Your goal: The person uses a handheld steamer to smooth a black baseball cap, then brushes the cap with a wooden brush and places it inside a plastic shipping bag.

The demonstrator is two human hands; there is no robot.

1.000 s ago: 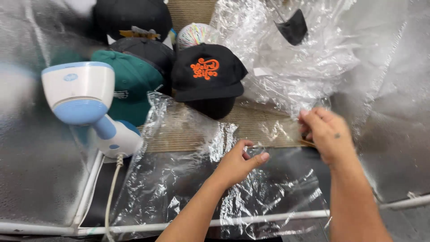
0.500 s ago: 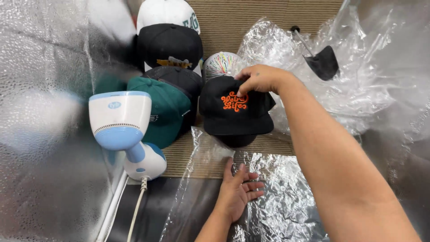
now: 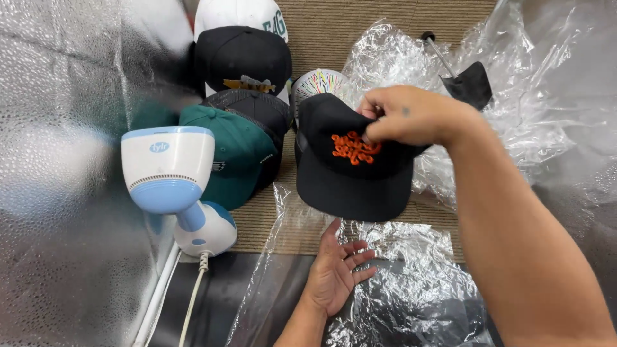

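Black cap (image 3: pixel 350 173) with orange stitched front, lifted off the pile and tilted, brim toward the camera. Right hand (image 3: pixel 411 115) pinches its crown with fingers clenched on the fabric, so it hangs free above the clear plastic sheet (image 3: pixel 411 302). Below the cap, left hand (image 3: pixel 334 273) lies palm-up on that sheet, fingers spread, gripping nothing, seemingly pinning it flat. Left of the cap: green cap (image 3: pixel 234 154), more caps behind it, white-and-blue handheld steamer (image 3: pixel 170 177).
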